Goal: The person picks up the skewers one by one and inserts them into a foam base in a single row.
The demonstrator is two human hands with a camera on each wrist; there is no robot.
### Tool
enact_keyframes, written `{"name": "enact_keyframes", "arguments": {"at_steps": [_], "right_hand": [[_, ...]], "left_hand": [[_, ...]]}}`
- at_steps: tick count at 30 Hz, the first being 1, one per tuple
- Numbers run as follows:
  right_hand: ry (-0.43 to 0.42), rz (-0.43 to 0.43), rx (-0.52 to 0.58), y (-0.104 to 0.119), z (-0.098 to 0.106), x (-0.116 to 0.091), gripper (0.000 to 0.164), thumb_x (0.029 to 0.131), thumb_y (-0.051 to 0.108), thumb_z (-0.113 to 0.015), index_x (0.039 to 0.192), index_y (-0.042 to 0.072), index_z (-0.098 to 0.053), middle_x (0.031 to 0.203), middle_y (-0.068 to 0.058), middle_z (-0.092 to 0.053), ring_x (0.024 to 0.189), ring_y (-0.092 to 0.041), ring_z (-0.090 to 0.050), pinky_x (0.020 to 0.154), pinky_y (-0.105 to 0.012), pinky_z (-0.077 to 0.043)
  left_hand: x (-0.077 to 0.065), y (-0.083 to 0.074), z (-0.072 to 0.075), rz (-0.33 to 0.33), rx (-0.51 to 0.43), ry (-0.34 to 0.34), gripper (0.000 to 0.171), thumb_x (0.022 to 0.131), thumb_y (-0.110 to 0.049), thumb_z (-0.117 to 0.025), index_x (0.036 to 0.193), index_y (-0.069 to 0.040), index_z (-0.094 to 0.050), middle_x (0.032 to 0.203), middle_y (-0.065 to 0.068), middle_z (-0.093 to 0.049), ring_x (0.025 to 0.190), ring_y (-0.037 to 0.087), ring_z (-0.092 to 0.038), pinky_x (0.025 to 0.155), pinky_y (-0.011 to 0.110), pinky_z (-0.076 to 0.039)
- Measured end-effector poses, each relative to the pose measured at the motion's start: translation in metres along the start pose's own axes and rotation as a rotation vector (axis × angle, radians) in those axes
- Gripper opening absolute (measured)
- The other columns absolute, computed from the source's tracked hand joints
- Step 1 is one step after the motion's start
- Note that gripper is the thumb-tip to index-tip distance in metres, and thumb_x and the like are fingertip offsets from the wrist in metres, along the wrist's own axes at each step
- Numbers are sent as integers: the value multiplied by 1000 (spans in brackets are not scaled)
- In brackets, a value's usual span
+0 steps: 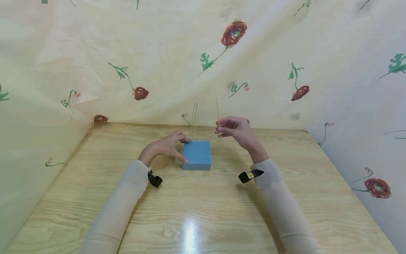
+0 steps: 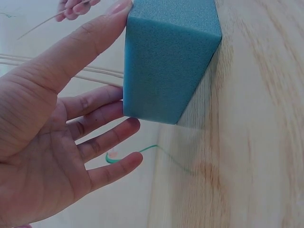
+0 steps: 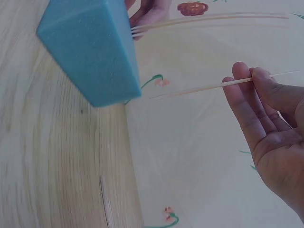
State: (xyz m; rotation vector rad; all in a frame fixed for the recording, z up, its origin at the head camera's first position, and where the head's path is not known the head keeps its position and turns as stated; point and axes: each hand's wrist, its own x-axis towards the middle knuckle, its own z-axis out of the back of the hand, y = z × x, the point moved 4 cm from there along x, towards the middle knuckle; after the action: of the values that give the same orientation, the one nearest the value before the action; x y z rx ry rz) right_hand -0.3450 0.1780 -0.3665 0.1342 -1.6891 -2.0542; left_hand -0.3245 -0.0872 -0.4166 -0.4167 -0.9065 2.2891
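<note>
And here at the pale wood-grain table [image 1: 177, 204] the person's left hand [image 1: 163, 146] is spread wide, fingers mostly straight, its thumb tip touching the left edge of the blue rectangular foam block [image 1: 197, 152] near the front and 2 fingertips meeting it at the back-left corner. The ring and little fingers fan out, free of the foam. The block sits flat on the tabletop, and rising from its back-left part, just beside those fingertips, are 3 thin pale sticks [image 1: 195, 121], leaning slightly. Over to the right, the right hand [image 1: 236, 131] pinches 1 more slender pale stick [image 1: 217, 111] between thumb and fingertips, holding it almost upright, to the right of the block and apart from it. Beyond that grip, another thin stick [image 1: 268, 148] lies on the wood, running sideways behind the right forearm. Long pale sleeves [image 1: 111, 208] cover both arms, and a small black device [image 1: 154, 180] rides at the left wrist; its black counterpart [image 1: 245, 177] on the right carries a yellow label [image 1: 250, 175], its print too small to read. Behind it all hangs a cream cloth [image 1: 177, 46] scattered with red flowers [image 1: 234, 33] on green stems.
</note>
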Motion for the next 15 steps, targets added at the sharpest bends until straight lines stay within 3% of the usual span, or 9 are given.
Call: {"name": "enact_keyframes", "arguments": {"at_steps": [7, 15], "right_hand": [[-44, 52, 106, 6, -10, 12, 14, 92, -2, -71, 106, -6, -69, 93, -4, -75, 84, -17, -75, 76, -35, -63], [-103, 130, 240, 14, -24, 23, 13, 90, -10, -70, 93, 2, -71, 84, -4, -74, 78, -15, -75, 72, -30, -62]], "left_hand": [[1, -2, 0, -14, 4, 0, 76, 80, -26, -89, 142, 1, -53, 136, 18, -45, 132, 37, -44, 115, 52, -39], [2, 0, 0, -3, 10, -7, 77, 80, -26, -90, 142, 1, -53, 134, 17, -46, 133, 37, -45, 116, 50, -39]]}}
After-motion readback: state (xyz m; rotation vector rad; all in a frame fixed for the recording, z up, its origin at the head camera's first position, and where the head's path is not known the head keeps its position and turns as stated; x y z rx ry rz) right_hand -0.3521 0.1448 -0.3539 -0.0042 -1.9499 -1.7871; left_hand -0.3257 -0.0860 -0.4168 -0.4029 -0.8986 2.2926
